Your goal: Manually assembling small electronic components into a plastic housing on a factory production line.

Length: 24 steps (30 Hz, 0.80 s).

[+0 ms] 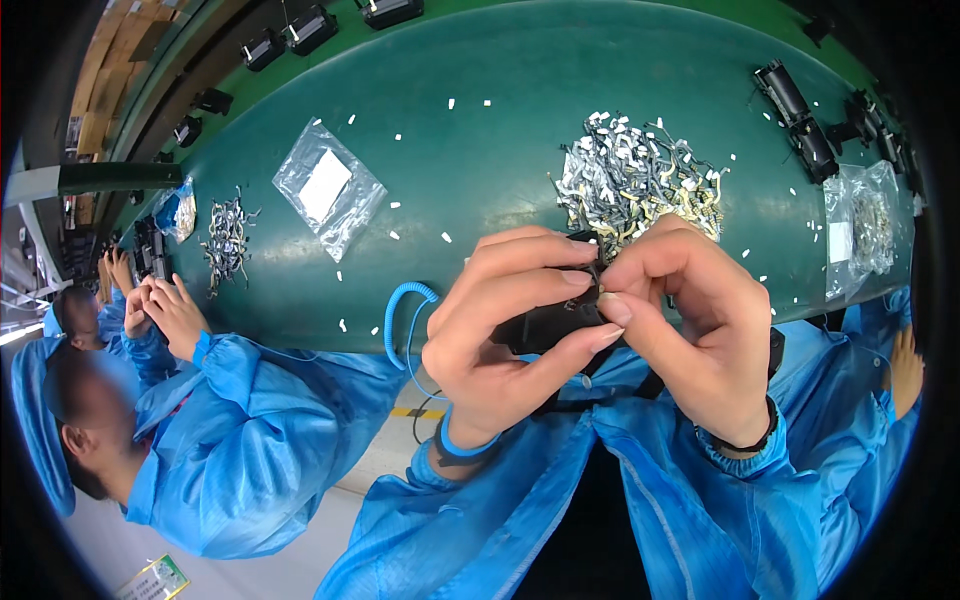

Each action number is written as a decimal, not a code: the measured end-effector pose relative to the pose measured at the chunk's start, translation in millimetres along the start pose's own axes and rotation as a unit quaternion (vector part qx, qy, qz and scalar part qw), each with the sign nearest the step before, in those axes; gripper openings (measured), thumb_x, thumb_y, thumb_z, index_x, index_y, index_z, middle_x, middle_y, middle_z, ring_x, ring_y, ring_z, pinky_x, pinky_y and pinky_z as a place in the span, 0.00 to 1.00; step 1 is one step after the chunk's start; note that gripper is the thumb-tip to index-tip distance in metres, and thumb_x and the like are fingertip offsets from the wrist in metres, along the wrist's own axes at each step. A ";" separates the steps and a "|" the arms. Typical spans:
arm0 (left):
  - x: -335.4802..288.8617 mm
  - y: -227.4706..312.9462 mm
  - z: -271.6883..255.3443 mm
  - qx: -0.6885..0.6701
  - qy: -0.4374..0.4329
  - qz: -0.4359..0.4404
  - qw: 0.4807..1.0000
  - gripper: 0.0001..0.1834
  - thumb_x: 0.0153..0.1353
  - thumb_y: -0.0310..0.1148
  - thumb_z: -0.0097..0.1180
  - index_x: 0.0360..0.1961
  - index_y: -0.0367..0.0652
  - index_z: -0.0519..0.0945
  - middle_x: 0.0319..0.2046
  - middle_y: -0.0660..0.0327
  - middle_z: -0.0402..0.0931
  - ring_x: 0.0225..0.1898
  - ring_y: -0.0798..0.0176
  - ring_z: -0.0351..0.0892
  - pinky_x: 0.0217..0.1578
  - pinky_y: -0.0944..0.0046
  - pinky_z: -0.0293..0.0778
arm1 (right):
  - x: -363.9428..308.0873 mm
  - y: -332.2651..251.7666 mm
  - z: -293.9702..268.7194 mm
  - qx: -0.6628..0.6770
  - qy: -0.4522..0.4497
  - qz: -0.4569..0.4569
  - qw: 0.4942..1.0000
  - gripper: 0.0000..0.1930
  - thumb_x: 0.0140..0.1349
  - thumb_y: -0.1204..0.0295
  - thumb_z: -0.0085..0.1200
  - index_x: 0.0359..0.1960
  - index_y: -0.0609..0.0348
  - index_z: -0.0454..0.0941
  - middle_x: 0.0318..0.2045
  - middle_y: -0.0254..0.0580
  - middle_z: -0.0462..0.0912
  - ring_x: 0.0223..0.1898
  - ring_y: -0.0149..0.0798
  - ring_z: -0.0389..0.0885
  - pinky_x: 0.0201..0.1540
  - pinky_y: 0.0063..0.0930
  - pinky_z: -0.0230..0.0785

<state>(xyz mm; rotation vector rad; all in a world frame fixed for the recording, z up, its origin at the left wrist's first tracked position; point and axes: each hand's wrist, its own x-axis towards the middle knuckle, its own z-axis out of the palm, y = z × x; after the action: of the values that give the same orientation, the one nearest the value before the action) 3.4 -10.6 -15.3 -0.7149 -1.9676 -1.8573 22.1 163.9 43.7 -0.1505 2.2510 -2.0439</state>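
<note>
A black plastic housing is gripped by my left hand, its fingers over the top and the thumb along the near side. My right hand is closed in a pinch at the right end of this housing, thumb and forefinger together. What lies between those fingertips is too small to make out. Just beyond my hands lies a heap of short wire leads in black, white and yellowish colours with white connectors. The palms and fingers hide the housing's underside.
A clear plastic bag with a white label lies left on the green table; another bag lies right. Black devices stand at the far right. A blue coiled cord hangs near my left wrist. Co-workers sit on both sides.
</note>
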 end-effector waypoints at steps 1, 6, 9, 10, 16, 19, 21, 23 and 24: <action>0.2 0.2 -0.4 0.001 0.000 -0.001 1.000 0.24 0.48 0.31 0.77 0.43 0.34 0.78 0.43 0.41 0.82 0.48 0.48 0.81 0.54 0.47 0.74 | 0.3 2.3 0.9 0.001 0.000 0.000 1.000 0.05 0.60 0.84 0.59 0.37 0.68 0.77 0.36 0.37 0.77 0.34 0.25 0.72 0.38 0.18 0.64; 1.8 2.2 0.6 -0.020 -0.003 -0.008 1.000 0.24 0.48 0.32 0.77 0.43 0.32 0.80 0.43 0.42 0.83 0.48 0.47 0.81 0.53 0.48 0.74 | 3.1 5.7 0.0 -0.099 0.025 -0.126 0.987 0.06 0.56 0.85 0.61 0.35 0.68 0.78 0.35 0.42 0.78 0.33 0.30 0.74 0.35 0.21 0.66; 1.5 2.7 -1.3 -0.008 -0.016 -0.009 1.000 0.25 0.49 0.33 0.76 0.45 0.31 0.81 0.44 0.41 0.82 0.48 0.47 0.82 0.52 0.48 0.75 | 6.5 7.9 -1.0 -0.134 0.021 -0.182 0.974 0.07 0.55 0.86 0.61 0.35 0.69 0.78 0.35 0.43 0.78 0.33 0.31 0.75 0.34 0.22 0.67; 2.5 3.4 -1.5 -0.008 -0.015 -0.009 1.000 0.25 0.49 0.33 0.76 0.45 0.31 0.81 0.44 0.41 0.82 0.48 0.47 0.82 0.52 0.48 0.75 | 6.8 8.1 -0.7 -0.146 0.020 -0.200 0.969 0.07 0.55 0.86 0.61 0.35 0.69 0.78 0.35 0.44 0.79 0.33 0.32 0.75 0.34 0.22 0.68; 7.6 11.3 -3.4 -0.021 -0.031 -0.019 0.999 0.19 0.47 0.20 0.70 0.43 0.28 0.85 0.44 0.45 0.84 0.45 0.47 0.82 0.48 0.53 0.76 | 3.3 6.2 1.3 -0.053 0.038 -0.122 0.990 0.07 0.54 0.87 0.60 0.34 0.70 0.78 0.35 0.47 0.80 0.34 0.34 0.78 0.34 0.24 0.71; 4.5 13.2 0.8 -0.026 0.011 -0.062 0.998 0.15 0.51 0.18 0.66 0.42 0.28 0.84 0.42 0.46 0.85 0.44 0.48 0.83 0.49 0.53 0.75 | 4.1 1.6 -3.3 -0.101 0.016 -0.141 0.985 0.08 0.53 0.87 0.60 0.34 0.70 0.77 0.34 0.47 0.80 0.33 0.35 0.78 0.34 0.25 0.72; 0.8 8.2 1.3 -0.063 0.035 -0.065 0.995 0.12 0.52 0.18 0.65 0.39 0.29 0.84 0.39 0.47 0.86 0.44 0.49 0.84 0.50 0.54 0.75 | 4.9 -1.3 -5.3 -0.131 0.003 -0.154 0.979 0.09 0.51 0.88 0.60 0.34 0.70 0.77 0.33 0.47 0.80 0.32 0.36 0.79 0.34 0.25 0.72; 0.4 9.2 2.4 -0.069 0.038 -0.076 0.994 0.10 0.52 0.18 0.65 0.38 0.29 0.84 0.39 0.48 0.86 0.45 0.49 0.84 0.50 0.55 0.75 | 5.3 -2.0 -6.5 -0.154 0.000 -0.158 0.975 0.09 0.51 0.88 0.60 0.34 0.69 0.77 0.33 0.47 0.80 0.32 0.37 0.79 0.34 0.25 0.72; 1.0 10.5 2.6 -0.075 0.041 -0.087 0.993 0.09 0.53 0.18 0.65 0.37 0.30 0.84 0.39 0.48 0.86 0.45 0.50 0.84 0.50 0.55 0.75 | 5.6 -2.9 -7.1 -0.175 -0.003 -0.165 0.971 0.09 0.50 0.88 0.60 0.34 0.69 0.77 0.33 0.48 0.81 0.32 0.38 0.80 0.33 0.26 0.72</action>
<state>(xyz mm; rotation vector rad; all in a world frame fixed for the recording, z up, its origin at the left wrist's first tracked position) 8.8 -7.6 -6.4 -0.5132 -1.9064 -2.1192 15.6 169.8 47.3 -0.5929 2.7185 -1.7411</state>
